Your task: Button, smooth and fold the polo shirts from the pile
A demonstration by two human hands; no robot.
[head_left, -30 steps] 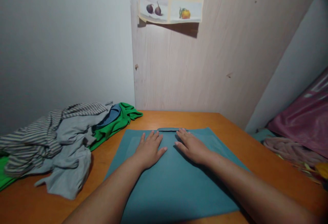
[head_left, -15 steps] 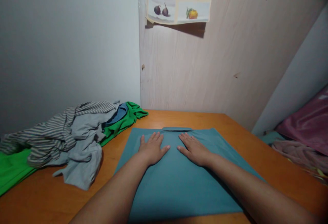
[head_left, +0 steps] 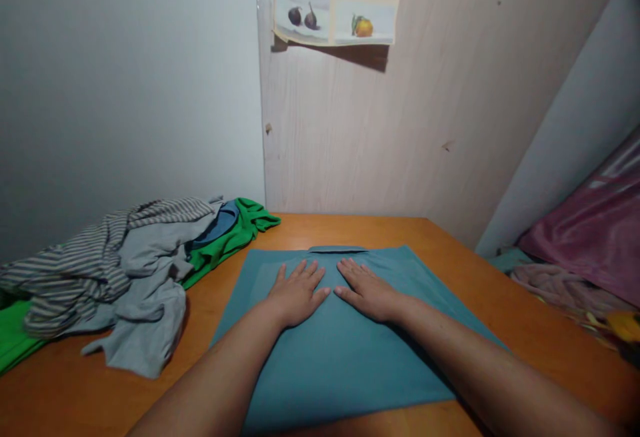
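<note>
A teal folded garment [head_left: 345, 363], which looks like a shirt with a collar [head_left: 337, 249] at its far edge, lies flat on the wooden table [head_left: 350, 227]. My left hand [head_left: 299, 295] rests palm down on its upper part, fingers spread. Beside it, my right hand [head_left: 369, 292] also presses flat on the cloth, fingers stretched out and thumb toward the left one. The two thumbs are close but apart. Neither hand grips anything. My forearms cover parts of the garment's left and right sides.
On the left is a heap of clothes: a striped piece [head_left: 70, 270], a grey one [head_left: 145, 303] and a green one [head_left: 215, 263]. Walls stand behind the table, with a fruit picture sheet [head_left: 333, 3] hanging there. Pink fabric [head_left: 590, 223] lies beyond the right edge.
The camera view has turned slightly right, so everything sits farther left. My hands stay flat on the teal garment, with my left hand now slightly closer to my right.
</note>
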